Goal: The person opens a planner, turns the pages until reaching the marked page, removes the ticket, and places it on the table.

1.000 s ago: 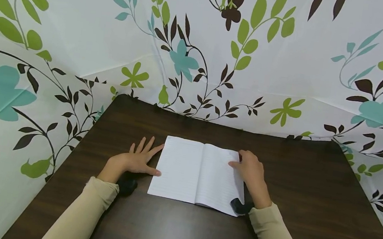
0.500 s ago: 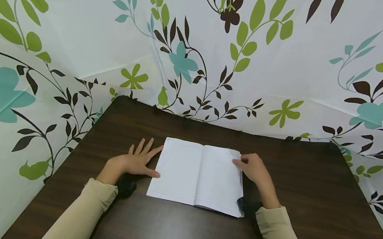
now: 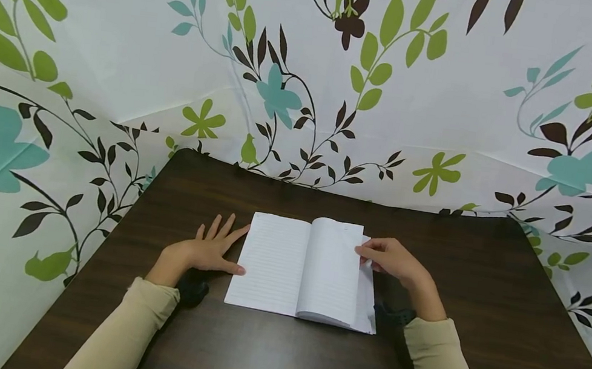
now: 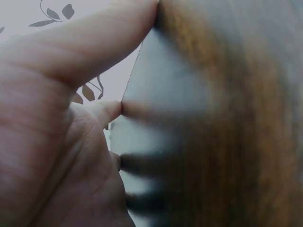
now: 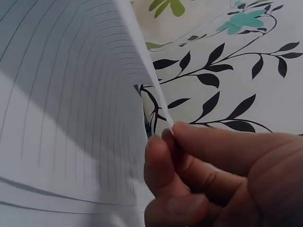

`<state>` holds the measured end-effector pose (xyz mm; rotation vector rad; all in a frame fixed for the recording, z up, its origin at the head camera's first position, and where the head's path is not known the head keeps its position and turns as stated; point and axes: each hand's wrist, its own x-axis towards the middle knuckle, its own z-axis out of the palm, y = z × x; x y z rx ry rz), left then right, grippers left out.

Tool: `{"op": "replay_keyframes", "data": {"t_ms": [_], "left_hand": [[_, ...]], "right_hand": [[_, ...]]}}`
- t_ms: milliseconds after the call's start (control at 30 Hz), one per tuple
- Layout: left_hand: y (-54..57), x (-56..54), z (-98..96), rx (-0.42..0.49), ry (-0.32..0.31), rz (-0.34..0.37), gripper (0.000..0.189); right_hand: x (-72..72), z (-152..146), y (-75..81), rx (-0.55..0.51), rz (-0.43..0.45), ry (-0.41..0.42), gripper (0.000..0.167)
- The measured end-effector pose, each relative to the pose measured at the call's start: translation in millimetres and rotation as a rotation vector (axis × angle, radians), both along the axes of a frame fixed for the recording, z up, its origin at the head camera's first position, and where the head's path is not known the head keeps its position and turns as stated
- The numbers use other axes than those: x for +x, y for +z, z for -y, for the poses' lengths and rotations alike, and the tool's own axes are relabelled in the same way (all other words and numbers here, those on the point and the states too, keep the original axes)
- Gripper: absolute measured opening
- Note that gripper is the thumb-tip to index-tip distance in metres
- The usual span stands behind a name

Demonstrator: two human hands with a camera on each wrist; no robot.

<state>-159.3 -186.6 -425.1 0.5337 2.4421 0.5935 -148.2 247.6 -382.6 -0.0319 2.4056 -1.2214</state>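
Observation:
An open notebook with lined white pages lies on the dark wooden table. My right hand pinches the outer edge of a right-hand page, which is lifted and bowed above the pages beneath. In the right wrist view, thumb and fingers of the right hand hold the edge of that page. To the left of the notebook, my left hand rests with its fingers spread, the thumb and index fingertips at the notebook's left edge. The left wrist view shows the left hand close to the table top.
The dark brown table extends on all sides of the notebook. Behind and beside it hangs a white cloth printed with leaves and flowers. Dark wrist straps sit below the hands.
The right-hand page has been raised off the pages beneath it, with my right hand now pinching its edge. That forearm has shifted slightly right. My left hand stays at the notebook's left edge.

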Motion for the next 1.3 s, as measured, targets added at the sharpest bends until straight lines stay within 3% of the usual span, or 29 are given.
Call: {"op": "replay_keyframes", "data": {"t_ms": [167,667,900,1300], "left_hand": [[-1.6,3.7,2.1,0.001,0.006,0.006,0.116],[2.5,1.0,2.7,0.013,0.002,-0.008,0.115],[1.6,-0.9,1.5,-0.008,-0.004,-0.007,0.113],[0.8,-3.6,0.3,-0.003,-0.015,-0.007,0.112]], "right_hand": [[0.8,-1,1.7,-0.056,0.025,0.021,0.034],[-1.3,13,11.3,-0.197,-0.053,0.007,0.039],[-3.0,23,17.7,-0.22,-0.085,-0.014,0.039],[-8.7,49,24.1,-0.241,-0.125,0.023,0.038]]}}
